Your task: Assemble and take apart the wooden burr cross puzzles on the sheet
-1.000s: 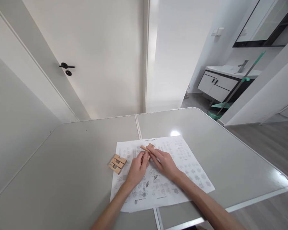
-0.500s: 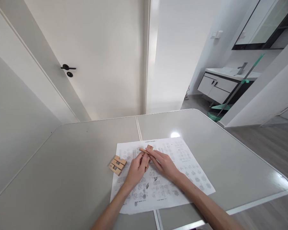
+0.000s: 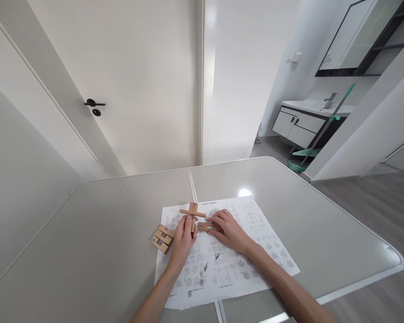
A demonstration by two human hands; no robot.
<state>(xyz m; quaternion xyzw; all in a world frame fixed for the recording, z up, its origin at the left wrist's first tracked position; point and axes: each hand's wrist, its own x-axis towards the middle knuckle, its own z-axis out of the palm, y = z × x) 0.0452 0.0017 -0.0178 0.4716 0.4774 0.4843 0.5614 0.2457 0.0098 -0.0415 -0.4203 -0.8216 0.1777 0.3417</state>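
Note:
My left hand (image 3: 185,236) is closed around a few joined wooden pieces (image 3: 193,209), one of them lying crosswise on top, over the upper part of a printed sheet (image 3: 218,287). To its right, my right hand (image 3: 229,229) pinches the right end of a separate notched wooden piece (image 3: 204,226), whose left end points at my left hand. Several notched wooden pieces (image 3: 162,238) lie side by side at the sheet's left edge, left of my left hand. My fingers hide parts of the held pieces.
The grey table (image 3: 104,251) has a seam down its middle. A white door (image 3: 148,89) with a black handle (image 3: 94,103) stands beyond it. At the right back are a sink cabinet (image 3: 299,123) and a green dustpan (image 3: 296,166).
My hands have moved apart. The joined pieces have shifted left with my left hand, and a notched piece now shows separately in my right hand. The view has tilted slightly.

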